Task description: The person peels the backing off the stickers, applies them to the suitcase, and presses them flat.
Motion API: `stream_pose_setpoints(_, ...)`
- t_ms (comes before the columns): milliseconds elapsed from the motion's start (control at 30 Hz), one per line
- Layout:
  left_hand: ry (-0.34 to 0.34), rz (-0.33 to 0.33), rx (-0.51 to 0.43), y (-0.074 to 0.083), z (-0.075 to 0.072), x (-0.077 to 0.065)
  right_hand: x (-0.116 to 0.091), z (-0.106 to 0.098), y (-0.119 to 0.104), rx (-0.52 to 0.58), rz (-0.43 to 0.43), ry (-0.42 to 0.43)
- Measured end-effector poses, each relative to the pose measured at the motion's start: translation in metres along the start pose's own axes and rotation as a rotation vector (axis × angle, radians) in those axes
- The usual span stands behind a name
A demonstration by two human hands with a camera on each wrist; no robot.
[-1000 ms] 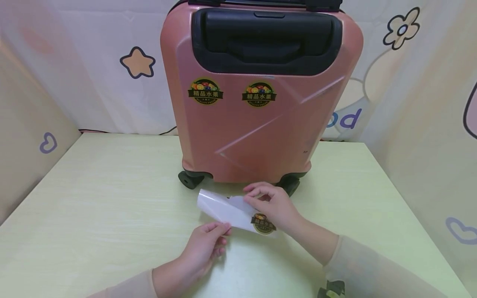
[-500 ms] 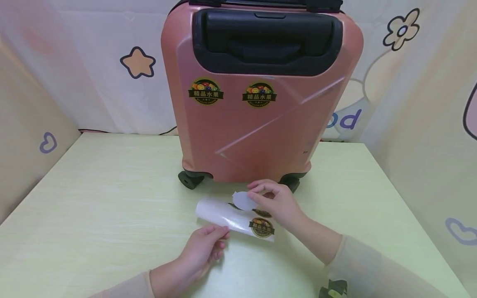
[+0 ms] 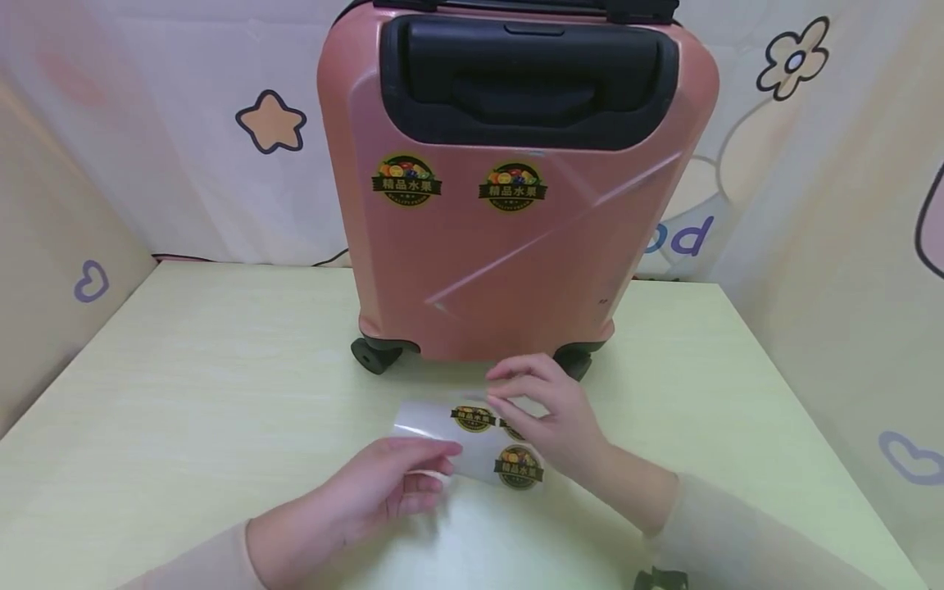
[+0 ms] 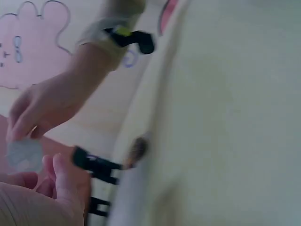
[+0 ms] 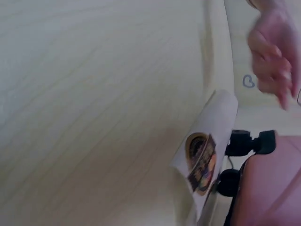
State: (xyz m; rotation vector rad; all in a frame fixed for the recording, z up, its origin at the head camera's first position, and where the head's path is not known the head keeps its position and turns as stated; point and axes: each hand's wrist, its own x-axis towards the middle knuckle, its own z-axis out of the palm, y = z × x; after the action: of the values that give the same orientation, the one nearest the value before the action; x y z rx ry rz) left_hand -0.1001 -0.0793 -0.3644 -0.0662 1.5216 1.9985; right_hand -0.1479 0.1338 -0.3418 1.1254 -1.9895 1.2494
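My right hand (image 3: 549, 410) pinches a round sticker (image 4: 24, 155) by its edge, pale back showing in the left wrist view; in the head view it is edge-on at the fingertips. A glossy white sticker sheet (image 3: 428, 418) lies below on the table, with round fruit-label stickers (image 3: 519, 467) on it. My left hand (image 3: 383, 487) overlaps the sheet's near edge in the head view. The right wrist view shows that hand (image 5: 273, 52) apart from the sheet, fingers loosely bent and holding nothing.
A pink suitcase (image 3: 501, 262) with a black handle stands upright behind the hands. Two fruit labels, a left one (image 3: 407, 180) and a right one (image 3: 513, 187), are on its front. Its wheels (image 3: 376, 356) rest on the pale table (image 3: 221, 410). Printed cloth (image 3: 192, 164) hangs behind.
The sticker has come off the sheet in my right hand. My left hand has let go of the sheet, which has flattened onto the table.
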Motion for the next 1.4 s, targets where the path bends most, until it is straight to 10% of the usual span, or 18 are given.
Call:
stream_pose_setpoints(133,0.038,0.092,-0.006,0.029,0.002,-0.007,0.009,0.004,-0.008,-0.134,-0.434,0.068)
stream_pose_setpoints(333,0.094,0.168,-0.015,0.045,0.009,-0.010,0.017,0.008,-0.013,-0.192,-0.505,0.068)
stream_pose_setpoints(1067,0.231,0.469,0.336,0.073,0.014,0.006,0.019,0.003,-0.006,-0.262,-0.287,0.018)
stream_pose_setpoints(1400,0.293,0.577,0.381,0.083,0.014,0.009,0.031,-0.011,-0.009,-0.018,0.384,-0.017)
